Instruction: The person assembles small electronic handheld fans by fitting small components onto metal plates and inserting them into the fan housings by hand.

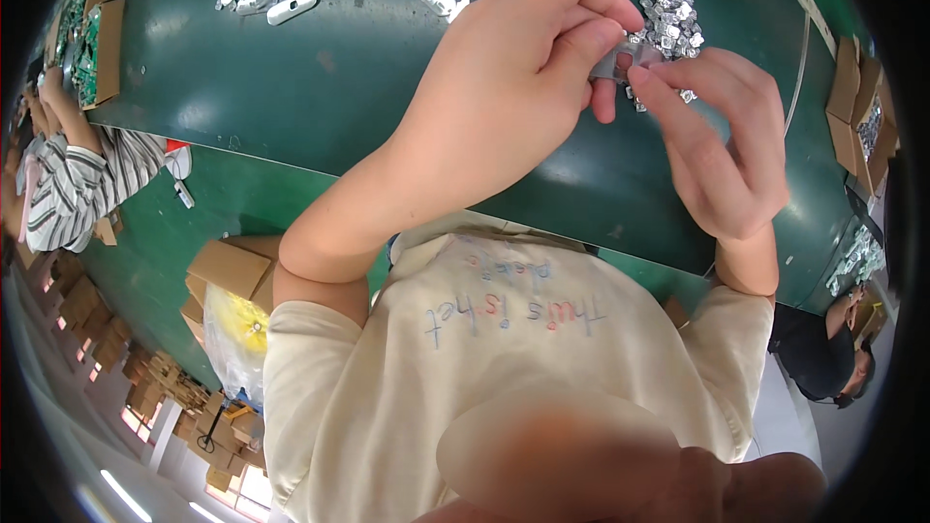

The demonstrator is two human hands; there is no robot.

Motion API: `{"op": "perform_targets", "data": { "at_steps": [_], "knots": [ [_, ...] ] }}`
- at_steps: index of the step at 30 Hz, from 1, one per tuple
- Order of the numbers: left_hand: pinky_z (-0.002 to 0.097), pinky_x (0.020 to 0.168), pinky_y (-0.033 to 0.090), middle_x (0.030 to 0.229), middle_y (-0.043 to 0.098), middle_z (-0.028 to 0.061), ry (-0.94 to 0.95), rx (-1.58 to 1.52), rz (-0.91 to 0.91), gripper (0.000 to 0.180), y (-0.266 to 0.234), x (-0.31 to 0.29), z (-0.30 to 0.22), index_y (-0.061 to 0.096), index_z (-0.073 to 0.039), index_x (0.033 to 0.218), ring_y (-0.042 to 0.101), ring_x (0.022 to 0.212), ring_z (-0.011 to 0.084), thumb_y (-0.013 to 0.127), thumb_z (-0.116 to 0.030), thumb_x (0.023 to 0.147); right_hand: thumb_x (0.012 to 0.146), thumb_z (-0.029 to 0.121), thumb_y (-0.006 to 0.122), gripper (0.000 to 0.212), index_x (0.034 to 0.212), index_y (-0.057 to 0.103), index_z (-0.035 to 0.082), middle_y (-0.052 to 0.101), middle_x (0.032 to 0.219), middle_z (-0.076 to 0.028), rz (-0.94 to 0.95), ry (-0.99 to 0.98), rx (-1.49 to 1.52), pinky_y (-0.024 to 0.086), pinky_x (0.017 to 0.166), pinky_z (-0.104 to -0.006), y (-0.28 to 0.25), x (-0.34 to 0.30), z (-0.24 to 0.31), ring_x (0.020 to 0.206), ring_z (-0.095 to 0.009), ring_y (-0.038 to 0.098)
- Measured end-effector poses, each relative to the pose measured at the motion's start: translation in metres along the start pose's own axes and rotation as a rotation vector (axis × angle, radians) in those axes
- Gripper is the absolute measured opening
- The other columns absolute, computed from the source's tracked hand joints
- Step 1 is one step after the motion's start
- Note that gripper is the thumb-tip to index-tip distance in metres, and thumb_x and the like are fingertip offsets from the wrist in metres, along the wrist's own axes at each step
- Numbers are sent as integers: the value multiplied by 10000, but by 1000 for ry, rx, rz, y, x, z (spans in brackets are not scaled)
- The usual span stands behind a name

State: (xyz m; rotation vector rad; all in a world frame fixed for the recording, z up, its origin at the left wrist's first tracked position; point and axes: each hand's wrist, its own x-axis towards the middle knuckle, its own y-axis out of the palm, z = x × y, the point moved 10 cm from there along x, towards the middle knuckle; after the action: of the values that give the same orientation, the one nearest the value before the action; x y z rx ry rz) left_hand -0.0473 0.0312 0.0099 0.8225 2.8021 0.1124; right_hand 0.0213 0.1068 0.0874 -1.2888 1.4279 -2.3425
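Note:
My left hand [513,77] pinches a silver metal plate [603,68] with a small squarish opening, between thumb and forefinger. Most of the plate is covered by fingers. My right hand [728,136] comes in from the right with thumb and forefinger closed at the plate's other end. Whether a smaller part sits between those fingertips is hidden. Just beyond the fingers lies a heap of small square silver metal pieces [670,15], a few of them scattered under my hands. Several oblong silver metal shells [293,5] with small openings lie at the far left.
All this lies on a dark green tabletop [320,87]. Cardboard boxes with green parts [107,53] stand at the left edge, another cardboard box [852,116] at the right. A person in striped clothes [97,174] is at left, one in black [814,353] at right. An open carton [231,276] stands behind my left elbow.

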Motion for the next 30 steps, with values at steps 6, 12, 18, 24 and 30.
{"op": "perform_targets", "data": {
  "at_steps": [6,12,18,24,30],
  "knots": [
    [260,502,434,662,595,83,91,122,-8,92,-1,-9,-14,546,18,904,570,535,135,487,-35,858,544,-61,709,332,869,671,-3,593,910,-117,75,-59,-36,483,625,-330,7,-2,7,796,-262,564],
    [258,487,431,654,596,80,39,176,84,93,1,-9,-17,561,11,881,562,515,129,498,-54,859,558,-35,729,331,882,665,-24,579,927,-154,89,-64,225,503,637,-350,8,-2,-4,825,-301,581],
    [232,470,394,644,583,48,-22,28,126,98,4,-11,-12,562,0,896,547,535,94,492,-62,868,606,-66,694,308,910,658,-36,554,940,-198,26,116,369,503,651,-324,6,-9,-19,813,-292,578],
    [222,466,377,651,567,44,-11,-52,116,103,3,-12,-12,551,-2,923,545,548,86,477,-52,872,641,-73,653,271,910,650,-42,524,950,-184,115,79,328,499,650,-328,11,-4,-13,817,-280,560],
    [253,488,418,705,588,51,-171,-8,205,109,17,-9,1,549,-9,940,563,561,115,520,-39,840,646,-94,636,278,923,631,-65,520,960,-226,84,62,371,509,671,-351,5,-7,-18,834,-306,559]
  ]
}}
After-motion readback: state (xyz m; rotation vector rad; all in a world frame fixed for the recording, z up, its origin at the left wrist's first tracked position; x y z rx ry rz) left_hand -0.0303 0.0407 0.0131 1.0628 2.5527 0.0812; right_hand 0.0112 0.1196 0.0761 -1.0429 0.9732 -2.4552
